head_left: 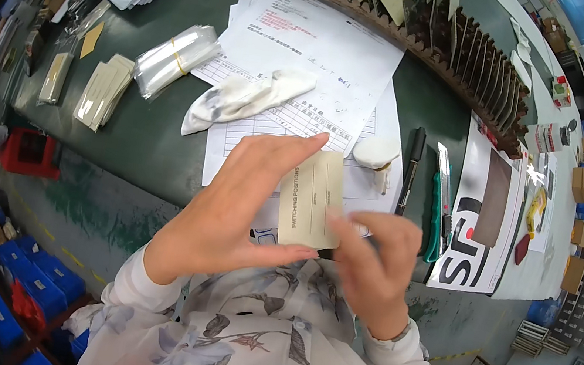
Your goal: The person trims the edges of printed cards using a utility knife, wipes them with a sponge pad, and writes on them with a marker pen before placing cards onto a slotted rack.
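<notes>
Near the centre of the frame, the left hand held a small beige card upright, its grip closed on the card with the thumb under the lower edge and the fingers along the top and left side. The right hand touched the card's lower right edge, fingers pinched narrowly on it. Behind the card, on the dark green bench, lay white printed papers with a white cloth glove on top of them. Just right of the papers lay a black pen and a green-handled knife. In the upper left, a bundle of clear bags lay near stacks of beige cards.
</notes>
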The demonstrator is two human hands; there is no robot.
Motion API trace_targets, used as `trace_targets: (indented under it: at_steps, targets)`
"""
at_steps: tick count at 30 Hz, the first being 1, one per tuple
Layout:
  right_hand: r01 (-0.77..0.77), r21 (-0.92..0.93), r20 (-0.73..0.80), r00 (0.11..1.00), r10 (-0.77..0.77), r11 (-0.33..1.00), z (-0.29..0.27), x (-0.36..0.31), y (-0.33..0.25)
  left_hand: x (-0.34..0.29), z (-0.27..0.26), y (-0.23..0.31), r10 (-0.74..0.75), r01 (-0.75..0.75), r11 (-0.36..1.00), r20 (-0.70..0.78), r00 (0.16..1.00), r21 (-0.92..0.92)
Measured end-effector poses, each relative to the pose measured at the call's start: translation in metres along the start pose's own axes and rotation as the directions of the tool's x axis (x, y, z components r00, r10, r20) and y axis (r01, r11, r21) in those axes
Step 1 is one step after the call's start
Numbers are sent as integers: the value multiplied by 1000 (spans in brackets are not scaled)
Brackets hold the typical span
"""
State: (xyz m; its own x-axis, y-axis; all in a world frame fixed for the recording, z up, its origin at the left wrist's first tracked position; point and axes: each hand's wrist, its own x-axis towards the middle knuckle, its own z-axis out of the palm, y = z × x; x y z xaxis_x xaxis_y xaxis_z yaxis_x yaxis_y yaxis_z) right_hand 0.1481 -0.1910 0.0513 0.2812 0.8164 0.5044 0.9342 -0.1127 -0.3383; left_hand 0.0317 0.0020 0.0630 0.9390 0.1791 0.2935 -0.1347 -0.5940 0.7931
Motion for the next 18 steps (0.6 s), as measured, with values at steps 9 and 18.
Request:
trace_targets:
  at_steps: [9,18]
  targets:
    - [-506,786,199,751,630,354,-2,10,-9,-7,9,7,-430,422,712,127,894,-561]
    - [-530,823,359,763,537,203,-2,1,0,-15,16,7,-506,469,364,252,825,-804]
